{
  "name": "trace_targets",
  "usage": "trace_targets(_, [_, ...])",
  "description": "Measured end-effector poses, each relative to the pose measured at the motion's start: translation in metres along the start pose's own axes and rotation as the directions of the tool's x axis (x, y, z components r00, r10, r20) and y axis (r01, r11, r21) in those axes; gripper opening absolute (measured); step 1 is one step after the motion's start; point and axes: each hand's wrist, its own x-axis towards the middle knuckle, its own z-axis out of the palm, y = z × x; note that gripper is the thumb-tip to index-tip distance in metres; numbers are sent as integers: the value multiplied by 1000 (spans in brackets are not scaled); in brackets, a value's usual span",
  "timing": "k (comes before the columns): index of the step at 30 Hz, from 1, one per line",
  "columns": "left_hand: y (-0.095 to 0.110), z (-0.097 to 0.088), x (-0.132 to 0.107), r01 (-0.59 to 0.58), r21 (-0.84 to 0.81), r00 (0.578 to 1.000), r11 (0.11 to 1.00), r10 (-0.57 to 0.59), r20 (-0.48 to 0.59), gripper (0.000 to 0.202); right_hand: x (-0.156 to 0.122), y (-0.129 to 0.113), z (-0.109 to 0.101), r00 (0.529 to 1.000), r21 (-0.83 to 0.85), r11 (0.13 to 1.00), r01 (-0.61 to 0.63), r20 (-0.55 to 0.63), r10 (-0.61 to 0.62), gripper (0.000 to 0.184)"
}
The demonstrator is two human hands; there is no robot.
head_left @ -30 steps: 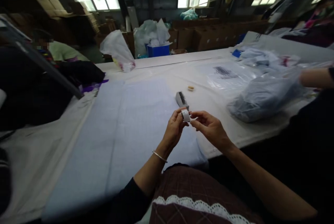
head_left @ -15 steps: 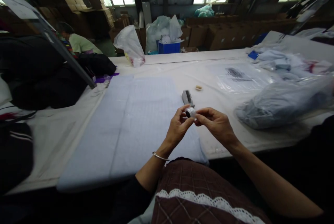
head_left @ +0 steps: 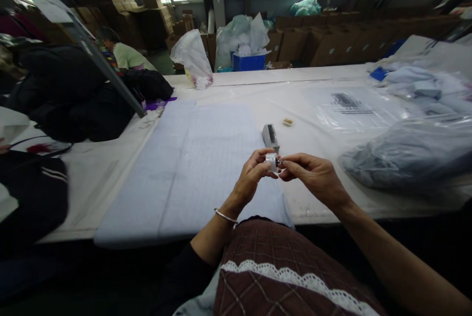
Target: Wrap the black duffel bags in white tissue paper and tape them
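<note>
My left hand (head_left: 254,171) holds a small white roll (head_left: 271,159) with dark marks on its surface, between thumb and fingers, above the table. At the roll's right side, the thumb and fingers of my right hand (head_left: 308,171) are pinched together. A small dark bit shows between the roll and these fingertips; what it is, I cannot make out. Just beyond my hands a grey device (head_left: 270,135) with a dark slot lies at the edge of the folded pale blue cloth (head_left: 191,163).
A small yellowish piece (head_left: 288,122) lies past the grey device. To the right are a clear bag of grey-blue fabric (head_left: 398,158) and a flat plastic bag with print (head_left: 350,104). Black bundles (head_left: 73,90) and a seated person (head_left: 129,55) are at the left.
The roll has turned in my left hand: its dark hole faced left before, and now its marked side shows. The whole view has shifted slightly, with the scene moving right.
</note>
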Motion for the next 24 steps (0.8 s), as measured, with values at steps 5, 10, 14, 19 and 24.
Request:
trace_targets(5, [5,2,-2,10,39,1000,999,-9,-12,42,1,5,-15,999,-174,984,45,-8,-47,41])
trace_targets(10, [7,3,-4,-39,132,999,990,41,-15,40,7,14,-23,980,-291,937,192,-1,-201,28])
trace_targets(14, [7,5,-4,-70,172,997,983,72,-6,38,15,18,-17,926,-197,911,363,182,-330,38])
trace_targets(19, [5,4,-3,-58,128,998,990,58,5,38,25,23,-15,882,-238,866,440,299,-366,36])
trace_targets(24, [3,4,1,35,-6,999,999,-35,-3,36,32,23,-16,871,-300,840,452,352,-343,36])
